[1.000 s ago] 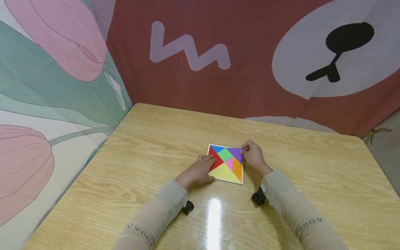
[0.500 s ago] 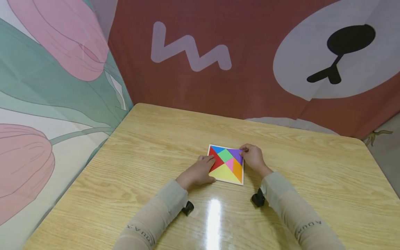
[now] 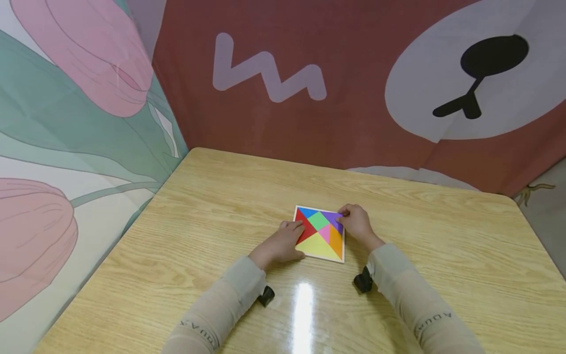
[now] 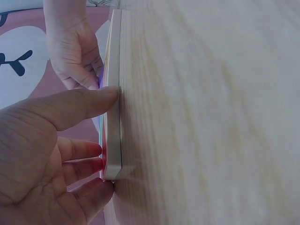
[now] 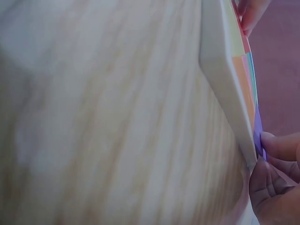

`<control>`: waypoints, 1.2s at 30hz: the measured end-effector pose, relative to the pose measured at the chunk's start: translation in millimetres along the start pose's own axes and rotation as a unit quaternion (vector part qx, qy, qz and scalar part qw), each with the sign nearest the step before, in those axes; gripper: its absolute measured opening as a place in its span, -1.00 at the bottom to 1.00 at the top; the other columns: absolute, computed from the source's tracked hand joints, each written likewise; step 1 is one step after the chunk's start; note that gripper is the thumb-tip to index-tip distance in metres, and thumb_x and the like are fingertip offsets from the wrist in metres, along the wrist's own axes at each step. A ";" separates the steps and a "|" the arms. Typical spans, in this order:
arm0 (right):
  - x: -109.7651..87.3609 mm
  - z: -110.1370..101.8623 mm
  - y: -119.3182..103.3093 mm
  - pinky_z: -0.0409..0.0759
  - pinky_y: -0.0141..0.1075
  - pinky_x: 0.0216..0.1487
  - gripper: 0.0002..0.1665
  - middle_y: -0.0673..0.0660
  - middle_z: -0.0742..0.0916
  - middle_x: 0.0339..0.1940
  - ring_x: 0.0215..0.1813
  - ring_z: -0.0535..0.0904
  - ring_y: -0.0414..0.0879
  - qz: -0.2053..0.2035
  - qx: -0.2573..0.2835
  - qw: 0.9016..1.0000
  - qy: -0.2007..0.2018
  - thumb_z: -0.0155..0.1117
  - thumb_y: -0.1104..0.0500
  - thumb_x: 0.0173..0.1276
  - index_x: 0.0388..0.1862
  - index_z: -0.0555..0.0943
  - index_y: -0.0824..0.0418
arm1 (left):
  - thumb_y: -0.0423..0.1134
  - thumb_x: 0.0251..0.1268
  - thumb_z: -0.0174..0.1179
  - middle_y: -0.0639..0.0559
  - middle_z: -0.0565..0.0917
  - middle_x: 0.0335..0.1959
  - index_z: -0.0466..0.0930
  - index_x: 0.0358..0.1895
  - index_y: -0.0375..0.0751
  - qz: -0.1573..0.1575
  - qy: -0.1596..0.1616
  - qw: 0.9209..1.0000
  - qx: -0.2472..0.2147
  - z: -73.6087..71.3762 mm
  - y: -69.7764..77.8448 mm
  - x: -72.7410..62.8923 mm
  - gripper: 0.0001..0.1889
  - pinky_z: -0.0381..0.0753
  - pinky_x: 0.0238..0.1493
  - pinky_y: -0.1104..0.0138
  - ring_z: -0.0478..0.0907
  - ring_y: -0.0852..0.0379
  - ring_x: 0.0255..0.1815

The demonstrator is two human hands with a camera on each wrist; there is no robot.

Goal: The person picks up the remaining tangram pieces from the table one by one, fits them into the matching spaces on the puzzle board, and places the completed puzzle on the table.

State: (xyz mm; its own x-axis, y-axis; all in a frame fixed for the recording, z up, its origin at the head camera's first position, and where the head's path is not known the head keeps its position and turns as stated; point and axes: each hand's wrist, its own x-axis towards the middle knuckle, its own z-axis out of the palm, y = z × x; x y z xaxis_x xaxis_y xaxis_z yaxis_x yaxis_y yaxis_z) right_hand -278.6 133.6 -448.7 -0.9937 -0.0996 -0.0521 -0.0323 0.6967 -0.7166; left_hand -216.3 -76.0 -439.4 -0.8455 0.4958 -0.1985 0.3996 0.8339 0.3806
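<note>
A square tangram tray point(image 3: 322, 258) with a pale rim lies on the table, filled with coloured pieces. My left hand point(image 3: 281, 242) holds its near left corner: fingertips rest on the red triangle point(image 3: 304, 227), while the thumb presses the front edge, as the left wrist view shows. At the far right corner, my right hand point(image 3: 357, 222) pinches the purple triangle point(image 5: 258, 133) between thumb and fingertips; the piece's tip sticks up slightly from the tray. Beside it lie the green square point(image 3: 318, 221), blue triangle point(image 3: 307, 211), pink triangle point(image 3: 325, 232), orange parallelogram point(image 3: 336, 243) and yellow triangle point(image 3: 319, 246).
The wooden table point(image 3: 212, 206) extends around the tray on all sides. Behind it hangs a red-brown printed cloth point(image 3: 345, 123), and a flower-printed cloth point(image 3: 101, 147) borders the left side. A bright light reflection lies on the near tabletop.
My right hand has shifted slightly left and nearer at the tray's corner, and its fingertips cover more of the purple triangle. The left hand stays in place.
</note>
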 end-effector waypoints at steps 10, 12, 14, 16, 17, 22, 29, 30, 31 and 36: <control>-0.2 1.9 3.6 0.34 -0.32 -0.38 -0.83 0.15 0.50 -0.50 -0.38 0.37 -0.02 -0.001 0.027 1.000 0.012 0.21 0.39 0.04 -0.33 0.52 0.42 | -0.06 0.02 0.18 -0.07 0.10 0.29 0.11 0.27 -0.27 0.001 -0.001 1.000 -0.002 -0.2 0.1 -0.6 -0.26 0.14 0.14 0.33 0.02 0.03 0.22; -0.5 2.6 4.7 0.34 -0.33 -0.40 -0.83 0.14 0.50 -0.52 -0.40 0.38 -0.03 -0.008 0.029 0.999 0.016 0.21 0.40 0.02 -0.35 0.52 0.42 | -0.06 0.02 0.18 -0.07 0.10 0.29 0.11 0.27 -0.27 0.002 -0.001 1.000 -0.001 -0.6 0.4 -1.0 -0.26 0.14 0.14 0.33 0.02 0.03 0.22; -0.9 2.9 5.9 0.35 -0.34 -0.41 -0.85 0.13 0.50 -0.53 -0.41 0.38 -0.03 -0.010 0.029 0.999 0.018 0.21 0.40 0.02 -0.37 0.52 0.42 | -0.06 0.02 0.18 -0.08 0.11 0.28 0.12 0.26 -0.28 0.003 -0.001 1.000 -0.001 -1.0 1.0 -1.1 -0.26 0.15 0.14 0.33 0.03 0.02 0.22; -1.7 3.0 6.6 0.35 -0.35 -0.43 -0.86 0.13 0.50 -0.53 -0.42 0.38 -0.04 -0.010 0.028 0.999 0.015 0.20 0.40 0.04 -0.37 0.52 0.42 | -0.06 0.01 0.19 -0.09 0.11 0.28 0.13 0.26 -0.29 0.005 -0.001 1.000 -0.002 -1.4 1.7 -1.4 -0.26 0.15 0.14 0.33 0.04 0.02 0.21; -2.3 2.9 6.8 0.34 -0.35 -0.43 -0.86 0.13 0.49 -0.53 -0.42 0.37 -0.05 -0.010 0.027 1.000 0.011 0.19 0.40 0.05 -0.36 0.51 0.42 | -0.06 0.01 0.19 -0.09 0.12 0.28 0.13 0.25 -0.29 0.006 0.000 1.000 -0.002 -1.6 2.1 -1.6 -0.26 0.15 0.14 0.32 0.04 0.01 0.21; -6.8 1.5 5.5 0.30 -0.36 -0.45 -0.81 0.11 0.46 -0.54 -0.43 0.33 -0.06 0.000 0.026 1.000 -0.009 0.20 0.38 0.06 -0.30 0.49 0.41 | -0.06 0.01 0.19 -0.07 0.11 0.28 0.12 0.26 -0.28 0.001 -0.004 1.000 -0.002 -1.8 2.5 -1.2 -0.26 0.15 0.14 0.32 0.03 0.02 0.22; -17.2 -4.4 7.9 0.32 -0.35 -0.46 -0.69 0.14 0.47 -0.51 -0.43 0.36 -0.04 -0.001 0.011 1.000 -0.021 0.24 0.34 0.00 -0.26 0.42 0.44 | -0.07 0.01 0.18 -0.03 0.09 0.29 0.10 0.28 -0.24 -0.008 -0.011 1.000 -0.020 -0.2 2.1 1.2 -0.26 0.17 0.13 0.30 0.00 0.04 0.23; -19.1 -5.4 8.5 0.32 -0.35 -0.45 -0.68 0.15 0.48 -0.50 -0.42 0.37 -0.03 0.000 0.009 1.000 -0.022 0.24 0.33 0.00 -0.25 0.42 0.43 | -0.07 0.01 0.18 -0.03 0.09 0.29 0.10 0.28 -0.23 -0.008 -0.012 1.000 -0.025 -0.1 2.1 1.4 -0.26 0.17 0.13 0.30 0.00 0.04 0.23; -20.9 -6.4 9.0 0.33 -0.34 -0.44 -0.68 0.16 0.50 -0.49 -0.41 0.38 -0.04 -0.003 0.006 1.000 -0.022 0.23 0.32 0.01 -0.25 0.41 0.43 | -0.07 0.01 0.18 -0.03 0.08 0.29 0.10 0.28 -0.23 -0.008 -0.013 0.999 -0.030 -0.5 2.1 1.4 -0.26 0.18 0.13 0.30 -0.01 0.04 0.23; -30.9 -10.9 10.7 0.39 -0.24 -0.36 -0.69 0.24 0.52 -0.42 -0.37 0.41 0.02 -0.027 -0.011 0.999 -0.034 0.17 0.26 0.10 -0.23 0.43 0.46 | -0.07 0.02 0.16 -0.01 -0.01 0.33 0.11 0.28 -0.19 -0.018 -0.018 0.998 -0.048 -4.4 0.2 -1.0 -0.28 0.20 0.12 0.26 -0.05 0.02 0.26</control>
State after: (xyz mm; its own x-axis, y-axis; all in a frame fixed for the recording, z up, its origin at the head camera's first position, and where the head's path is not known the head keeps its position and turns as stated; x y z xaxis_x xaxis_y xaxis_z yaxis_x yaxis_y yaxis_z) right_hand -249.4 151.9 -447.2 -0.9809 -0.1849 -0.0606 -0.0891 0.7036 -0.7049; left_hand -216.9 -77.3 -435.1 -0.8445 0.4757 -0.2460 0.3314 0.8250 0.4577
